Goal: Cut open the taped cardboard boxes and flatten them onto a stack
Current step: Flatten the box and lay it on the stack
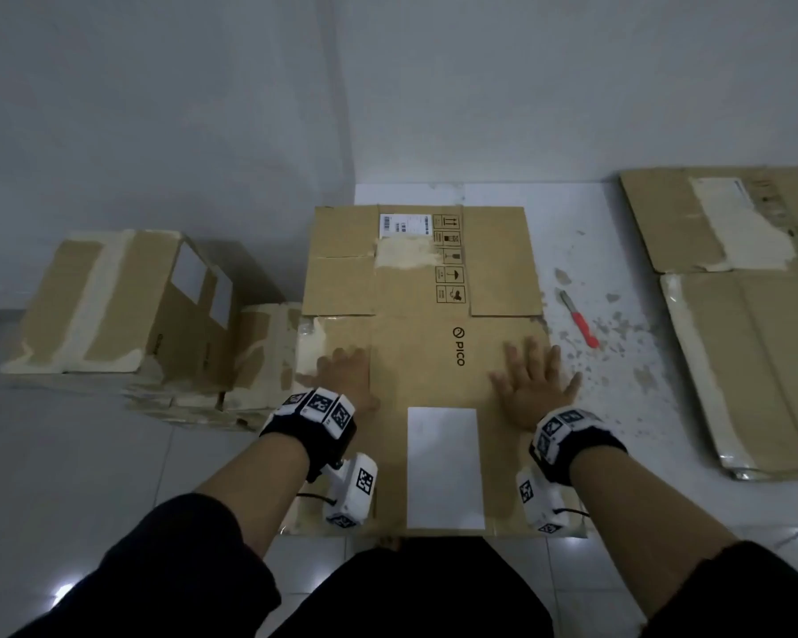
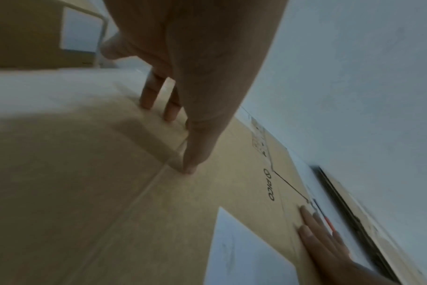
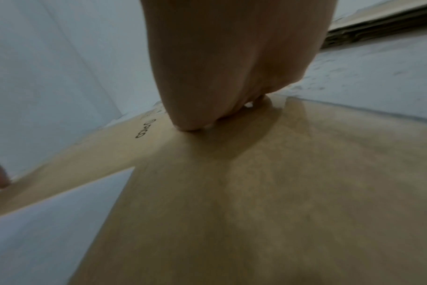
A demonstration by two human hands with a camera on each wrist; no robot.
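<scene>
**Both palms down on the flattened carton**

On the floor before our knees, seen from the head camera, the flattened box [image 1: 415, 343] lies collapsed, its far flaps spread toward the wall. Our left hand [image 1: 349, 377] rests flat near its left edge, our right hand [image 1: 533, 384] flat near its right edge, fingers straight and spread, gripping nothing. A white sheet [image 1: 443, 467] lies on the cardboard between our wrists. To the left sits a taped box [image 1: 121, 301], not yet collapsed; to the right of the carton lies the red-handled cutter [image 1: 579, 320] among scraps of tape, and farther right the stack of flattened cardboard [image 1: 738, 315].

From the left wrist, our left fingertips [image 2: 190, 167] touch the board at a crease line, extended rather than curled. Across the panel the right hand's fingers lie straight along the far edge.

From the right wrist, the hand hides most of its own fingers; what shows meets the cardboard with nothing clasped.

We judge the sheet light but broad and floppy along its creases, with slick tape patches. It will likely spring up when released. Taking it by two opposite edges, thumbs over and fingers under, should carry it level to the stack on the right.
</scene>
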